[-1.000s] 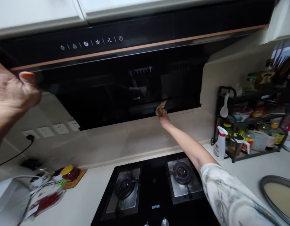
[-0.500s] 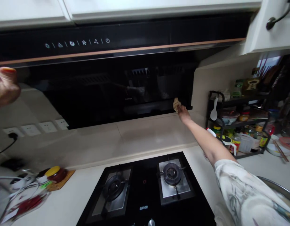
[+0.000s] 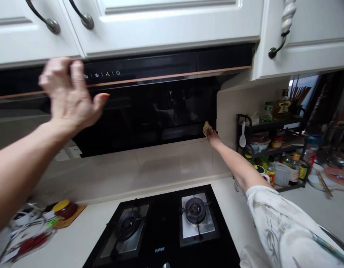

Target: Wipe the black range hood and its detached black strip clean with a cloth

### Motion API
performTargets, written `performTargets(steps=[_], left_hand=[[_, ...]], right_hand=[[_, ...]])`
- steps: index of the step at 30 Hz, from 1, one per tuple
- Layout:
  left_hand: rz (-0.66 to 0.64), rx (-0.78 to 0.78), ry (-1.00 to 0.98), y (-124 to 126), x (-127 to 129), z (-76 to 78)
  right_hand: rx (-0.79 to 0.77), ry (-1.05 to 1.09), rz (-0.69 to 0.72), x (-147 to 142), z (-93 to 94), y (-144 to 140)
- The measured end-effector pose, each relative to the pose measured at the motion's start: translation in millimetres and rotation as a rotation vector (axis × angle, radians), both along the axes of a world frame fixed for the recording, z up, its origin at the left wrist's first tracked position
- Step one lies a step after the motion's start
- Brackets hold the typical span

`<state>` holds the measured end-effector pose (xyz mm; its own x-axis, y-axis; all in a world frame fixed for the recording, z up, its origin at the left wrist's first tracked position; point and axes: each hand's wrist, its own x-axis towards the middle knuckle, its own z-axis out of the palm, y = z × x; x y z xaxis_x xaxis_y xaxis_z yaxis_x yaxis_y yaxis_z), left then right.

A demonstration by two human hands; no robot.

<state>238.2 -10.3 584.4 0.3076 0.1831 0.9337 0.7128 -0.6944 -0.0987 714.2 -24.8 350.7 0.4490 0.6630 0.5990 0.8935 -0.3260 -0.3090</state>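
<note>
A black range hood (image 3: 149, 115) with a copper-coloured trim line spans the wall under white cabinets. At its front strip, over some of the touch icons, my left hand (image 3: 70, 95) rests with thumb spread out and fingers bent up toward the cabinet's lower edge; it holds nothing. My right hand (image 3: 213, 138) reaches to the lower right corner of the hood. Bunched in its fingers is a tan cloth (image 3: 207, 128), pressed against the hood's bottom edge. Below stands a black gas stove (image 3: 160, 223) with two burners.
To the right, a black rack (image 3: 269, 150) carries bottles, jars and a white spoon (image 3: 242, 136). Bowls and chopsticks (image 3: 324, 184) lie beyond it. On the left counter are a yellow-lidded jar (image 3: 65, 209) and a bag of red chillies (image 3: 32, 242). Cabinet handles (image 3: 84, 18) jut out above.
My left hand has come in from the left edge onto the hood's front strip. My right hand with the cloth stays near the hood's lower right corner. The view has tilted up.
</note>
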Motion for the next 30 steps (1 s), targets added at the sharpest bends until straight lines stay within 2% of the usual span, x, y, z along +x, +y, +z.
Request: performTargets(steps=[3, 5, 8, 11, 14, 19, 23, 26, 30], left_hand=[[-0.005, 0.112, 0.104, -22, 73, 6.4], [-0.013, 0.12, 0.072, -32, 113, 6.7], [0.043, 0.131, -0.047, -36, 145, 2.6], [0.13, 0.149, -0.095, -33, 149, -0.3], [0.173, 0.148, -0.079, -32, 146, -0.6], [0.159, 0.101, -0.13, -38, 150, -0.5], [0.144, 0.072, -0.133, -42, 154, 1.9], [0.149, 0.074, -0.13, -45, 156, 4.7], [0.156, 0.09, -0.124, -45, 154, 6.8]], right_hand=[[-0.002, -0.04, 0.08, 4, 7.1, -12], [0.007, -0.072, 0.14, 11, 13.2, -21], [0.028, -0.113, 0.229, 28, 26.6, -33], [0.04, -0.126, 0.303, 38, 45.4, -44], [0.097, -0.193, 0.355, 29, 66.2, -61], [0.469, -0.656, 0.43, -7, 112.3, -118], [0.659, -0.69, 0.336, -18, 165.9, -159], [0.668, -0.666, 0.295, -24, 196.2, -167], [0.61, -0.707, 0.327, -52, 212.0, -154]])
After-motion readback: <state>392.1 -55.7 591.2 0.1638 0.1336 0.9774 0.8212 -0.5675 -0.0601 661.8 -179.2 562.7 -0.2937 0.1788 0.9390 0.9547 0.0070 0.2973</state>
